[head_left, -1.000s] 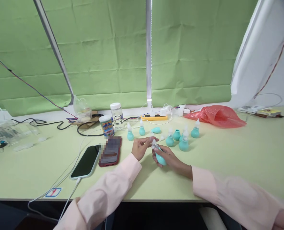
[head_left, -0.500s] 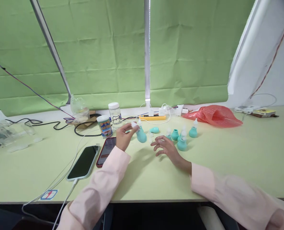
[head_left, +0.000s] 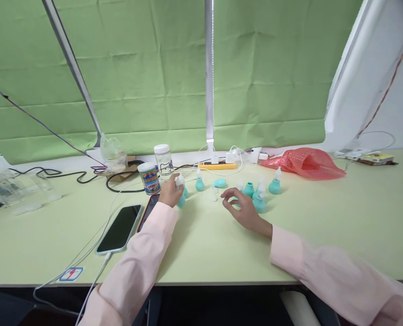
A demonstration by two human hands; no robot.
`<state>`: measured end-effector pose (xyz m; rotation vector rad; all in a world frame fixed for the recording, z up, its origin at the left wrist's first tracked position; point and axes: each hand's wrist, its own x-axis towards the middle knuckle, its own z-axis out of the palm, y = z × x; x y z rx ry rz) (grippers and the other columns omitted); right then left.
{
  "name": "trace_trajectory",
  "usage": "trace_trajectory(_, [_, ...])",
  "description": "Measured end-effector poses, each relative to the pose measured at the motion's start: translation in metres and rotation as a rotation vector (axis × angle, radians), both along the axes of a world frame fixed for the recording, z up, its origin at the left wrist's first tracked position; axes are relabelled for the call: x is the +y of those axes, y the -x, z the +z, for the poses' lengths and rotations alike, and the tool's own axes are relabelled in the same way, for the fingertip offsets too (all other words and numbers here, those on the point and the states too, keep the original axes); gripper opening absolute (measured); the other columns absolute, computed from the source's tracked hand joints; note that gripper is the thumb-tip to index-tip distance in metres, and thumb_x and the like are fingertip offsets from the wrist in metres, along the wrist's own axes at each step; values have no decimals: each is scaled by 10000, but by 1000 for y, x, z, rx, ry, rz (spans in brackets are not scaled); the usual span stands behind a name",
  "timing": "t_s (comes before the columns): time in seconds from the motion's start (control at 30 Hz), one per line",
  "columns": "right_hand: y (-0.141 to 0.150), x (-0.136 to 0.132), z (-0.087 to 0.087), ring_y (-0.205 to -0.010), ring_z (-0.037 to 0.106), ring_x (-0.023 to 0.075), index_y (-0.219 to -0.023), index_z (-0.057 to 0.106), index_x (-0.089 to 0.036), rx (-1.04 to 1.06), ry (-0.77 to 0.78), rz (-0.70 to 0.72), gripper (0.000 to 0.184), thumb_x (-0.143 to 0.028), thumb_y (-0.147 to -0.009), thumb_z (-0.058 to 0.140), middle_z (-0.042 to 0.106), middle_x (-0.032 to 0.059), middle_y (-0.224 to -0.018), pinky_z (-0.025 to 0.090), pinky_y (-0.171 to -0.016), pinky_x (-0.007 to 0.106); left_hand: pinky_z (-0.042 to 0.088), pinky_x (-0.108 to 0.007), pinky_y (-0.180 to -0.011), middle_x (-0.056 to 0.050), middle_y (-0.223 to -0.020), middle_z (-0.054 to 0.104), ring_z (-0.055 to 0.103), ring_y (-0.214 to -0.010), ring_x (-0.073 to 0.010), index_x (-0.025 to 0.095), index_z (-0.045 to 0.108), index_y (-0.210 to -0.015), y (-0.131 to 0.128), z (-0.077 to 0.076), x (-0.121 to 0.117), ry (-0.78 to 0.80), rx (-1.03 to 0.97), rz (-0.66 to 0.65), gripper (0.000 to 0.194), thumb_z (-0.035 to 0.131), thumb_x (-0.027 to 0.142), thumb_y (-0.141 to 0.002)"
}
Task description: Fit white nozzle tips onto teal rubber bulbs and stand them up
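My left hand (head_left: 170,194) is closed around the clear tip of a teal bulb nasal aspirator (head_left: 181,202), low over the table by the phones. Just behind that bulb another teal bulb (head_left: 185,191) partly shows. My right hand (head_left: 245,212) hovers with curved fingers, thumb and index a little apart and nothing visible between them. Small clear pieces (head_left: 215,194) lie left of its fingertips. Beyond them are an upright aspirator (head_left: 199,182) and a teal bulb on its side (head_left: 219,183). Near my right hand stand an open bulb without a tip (head_left: 248,189) and several aspirators (head_left: 259,204), one partly hidden by the hand.
A white-cased phone (head_left: 119,229) and a red-cased phone (head_left: 147,213) lie by my left forearm. Behind are a printed canister (head_left: 149,178), a clear jar (head_left: 163,159), a yellow power strip (head_left: 217,166) with cables, and a red bubble-wrap bag (head_left: 303,163).
My left hand has moved left and lowered the aspirator toward the table beside the canister. My right hand has shifted slightly right, its fingers more curled.
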<state>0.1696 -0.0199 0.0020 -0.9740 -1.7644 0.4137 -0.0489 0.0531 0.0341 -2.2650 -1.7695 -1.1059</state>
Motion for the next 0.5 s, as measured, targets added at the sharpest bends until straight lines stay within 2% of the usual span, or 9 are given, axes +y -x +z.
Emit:
trace_trajectory(0.17, [-1, 2, -2, -740, 509, 144, -856, 460, -203, -64, -72, -22, 130, -217, -738, 408, 522, 38, -844, 455, -622, 284, 397, -299, -630, -103, -785, 563, 543, -723, -221, 130, 312, -1153, -3, -2, -5, 53, 181, 44, 490, 418, 154, -675])
trace_trajectory(0.27, [-2, 1, -2, -741, 506, 144, -872, 455, -204, -78, -102, -11, 140, -200, -741, 406, 519, 40, -853, 456, -624, 283, 409, -308, -647, -128, -955, 498, 516, -825, -233, 169, 319, -1145, -6, -2, -9, -24, 207, 124, 481, 434, 163, -679])
trace_trajectory(0.33, [-2, 1, -2, -744, 505, 146, -873, 449, -203, -76, -122, -16, 137, -192, -744, 402, 519, 43, -859, 455, -633, 291, 413, -328, -676, -133, -1058, 438, 465, -926, -253, 186, 370, -1107, -8, -1, -11, -140, 247, 157, 425, 436, 166, -687])
trace_trajectory(0.43, [-3, 1, -2, -751, 505, 151, -880, 446, -202, -64, -147, -22, 140, -188, -749, 400, 518, 45, -857, 459, -629, 301, 390, -359, -774, -129, -1126, 397, 377, -1038, -250, 166, 461, -1012, -13, -2, -14, -369, 393, 44, 294, 376, 133, -733])
trace_trajectory(0.5, [-4, 0, 0, -745, 504, 148, -891, 447, -202, -43, -181, -19, 151, -182, -747, 407, 514, 43, -856, 462, -619, 299, 407, -349, -759, -130, -1058, 460, 405, -1010, -224, 142, 497, -957, -20, -5, -16, -393, 558, -116, 271, 313, 102, -763])
